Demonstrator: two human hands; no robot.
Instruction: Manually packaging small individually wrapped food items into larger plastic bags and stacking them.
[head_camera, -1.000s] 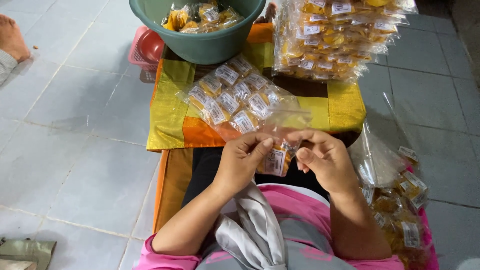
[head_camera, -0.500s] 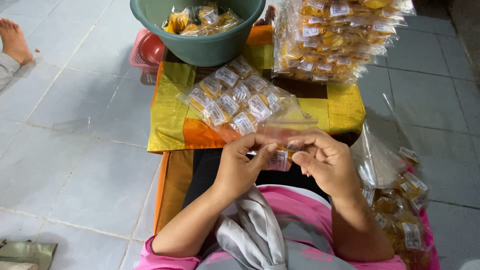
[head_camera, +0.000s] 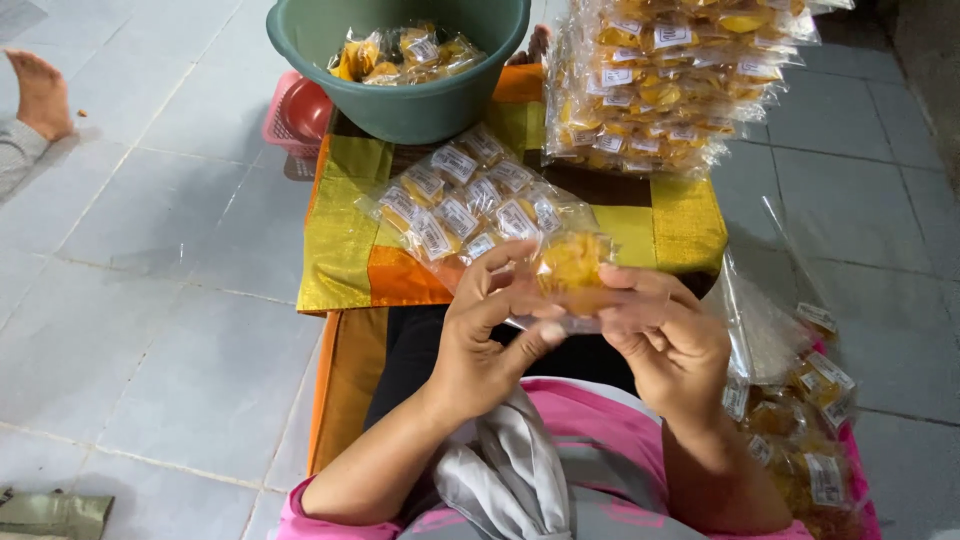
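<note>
Two hands | left hand (head_camera: 480, 335), right hand (head_camera: 672, 340) | snack packet (head_camera: 572, 272) pinched between fingers (head_camera: 500, 262)

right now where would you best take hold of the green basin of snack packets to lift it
Grip the green basin by its rolled rim, one hand on each side, fingers hooked under the lip. The wall flares and looks smooth, so the lip is likely the only sure hold. Come from above and outside: the pink basket crowds its left, the stacked packets its right.
</note>
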